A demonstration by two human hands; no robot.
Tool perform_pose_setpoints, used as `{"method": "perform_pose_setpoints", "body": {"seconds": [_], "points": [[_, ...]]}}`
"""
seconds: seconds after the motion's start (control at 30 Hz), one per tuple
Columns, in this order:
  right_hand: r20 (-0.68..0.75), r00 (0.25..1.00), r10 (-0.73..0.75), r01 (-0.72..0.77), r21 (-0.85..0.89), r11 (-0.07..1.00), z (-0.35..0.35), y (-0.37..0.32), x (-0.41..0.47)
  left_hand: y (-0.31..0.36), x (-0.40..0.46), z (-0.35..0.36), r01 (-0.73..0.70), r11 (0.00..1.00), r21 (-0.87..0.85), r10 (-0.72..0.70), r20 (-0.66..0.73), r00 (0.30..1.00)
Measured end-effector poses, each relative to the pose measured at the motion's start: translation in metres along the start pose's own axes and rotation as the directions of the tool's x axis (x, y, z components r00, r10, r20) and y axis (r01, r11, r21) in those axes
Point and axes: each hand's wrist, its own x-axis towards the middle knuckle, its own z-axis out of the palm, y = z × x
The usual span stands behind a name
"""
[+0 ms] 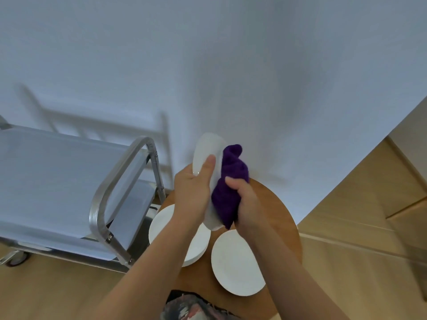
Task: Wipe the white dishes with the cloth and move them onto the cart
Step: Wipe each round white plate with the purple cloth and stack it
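- Right now my left hand [193, 192] grips a white dish [208, 155] held upright on edge above the far edge of the round wooden table [286, 227], thumb pressed across its face.
- My right hand [246, 204] is curled tight round the bunched purple cloth [231, 179], pressing it against the dish's other face.
- Two more dishes wait below: a stack [161, 227] at the table's left edge, a single plate [235, 264] near the front edge.
- The cart [57, 176], just left of the table, carries none yet.
- Risk, I'd judge: rubbing hard could twist the dish out of my grip and drop it onto the plates underneath.
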Motion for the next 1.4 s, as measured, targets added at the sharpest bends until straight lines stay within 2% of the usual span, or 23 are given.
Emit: {"method": "perform_pose_setpoints", "body": {"seconds": [0.1,0.17,0.23,0.3,0.4,0.5,0.53,0.6,0.63,0.67,0.73,0.8,0.87,0.9,0.97,1.03,1.1,1.23,1.33,1.4], "points": [[0.145,0.989,-0.028,0.046,-0.127,0.991,-0.002,0.017,-0.009,-0.005,0.009,-0.01,0.096,0.994,-0.054,-0.099,-0.073,0.992],[0.202,0.979,-0.008,0.048,-0.194,0.98,-0.005,0.026,-0.011,-0.011,0.014,-0.022,0.186,0.975,-0.119,-0.199,-0.112,0.974],[0.236,0.971,-0.023,0.103,-0.332,0.938,-0.007,0.035,-0.012,-0.019,0.019,-0.032,0.249,0.956,-0.152,-0.271,-0.145,0.952],[0.235,0.969,-0.077,0.191,-0.516,0.835,-0.009,0.044,-0.011,-0.026,0.021,-0.04,0.296,0.938,-0.178,-0.327,-0.181,0.928],[0.271,0.948,-0.165,0.313,-0.719,0.621,-0.013,0.061,-0.007,-0.037,0.026,-0.051,0.34,0.902,-0.267,-0.394,-0.183,0.901],[0.282,0.952,-0.117,0.302,-0.81,0.502,-0.022,0.077,0.001,-0.052,0.032,-0.061,0.308,0.92,-0.241,-0.365,-0.248,0.897],[0.239,0.968,-0.081,0.247,-0.832,0.496,-0.025,0.081,0.005,-0.059,0.034,-0.064,0.277,0.947,-0.162,-0.313,-0.28,0.907],[0.09,0.996,-0.03,0.091,-0.836,0.542,-0.033,0.087,0.01,-0.076,0.033,-0.069,0.137,0.984,0.11,-0.102,-0.277,0.955],[0.012,1.0,-0.017,0.02,-0.812,0.583,-0.038,0.091,0.012,-0.086,0.032,-0.071,0.036,0.957,0.287,0.029,-0.22,0.975],[-0.054,0.998,-0.012,-0.035,-0.778,0.627,-0.042,0.094,0.013,-0.097,0.032,-0.074,-0.074,0.882,0.465,0.146,-0.121,0.982],[-0.165,0.986,-0.026,-0.099,-0.704,0.703,-0.05,0.098,0.017,-0.118,0.033,-0.08,-0.277,0.637,0.72,0.247,0.15,0.957],[-0.241,0.969,-0.055,-0.117,-0.644,0.756,-0.054,0.1,0.021,-0.137,0.038,-0.085,-0.449,0.399,0.799,0.253,0.375,0.892],[-0.286,0.957,-0.052,-0.138,-0.604,0.785,-0.055,0.099,0.025,-0.152,0.042,-0.086,-0.592,0.236,0.77,0.244,0.543,0.803],[-0.303,0.952,-0.046,-0.151,-0.593,0.791,-0.056,0.098,0.028,-0.158,0.044,-0.086,-0.624,0.188,0.758,0.21,0.59,0.78],[-0.331,0.943,-0.041,-0.174,-0.593,0.787,-0.058,0.097,0.034,-0.175,0.049,-0.088,-0.657,0.146,0.74,0.138,0.642,0.754],[-0.357,0.933,-0.042,-0.193,-0.596,0.779,-0.061,0.095,0.039,-0.194,0.051,-0.092,-0.648,0.183,0.739,-0.001,0.659,0.752],[-0.385,0.922,-0.043,-0.206,-0.582,0.787,-0.065,0.094,0.042,-0.214,0.05,-0.095,-0.666,0.099,0.739,-0.155,0.673,0.724],[-0.444,0.896,-0.022,-0.24,-0.524,0.817,-0.073,0.096,0.043,-0.236,0.049,-0.093,-0.722,-0.052,0.69,-0.298,0.679,0.67],[-0.466,0.885,0.005,-0.266,-0.496,0.827,-0.079,0.1,0.042,-0.251,0.045,-0.089,-0.753,-0.091,0.652,-0.386,0.674,0.63],[-0.478,0.878,0.021,-0.276,-0.471,0.837,-0.083,0.101,0.04,-0.263,0.043,-0.088,-0.747,-0.076,0.661,-0.426,0.655,0.624]]}}
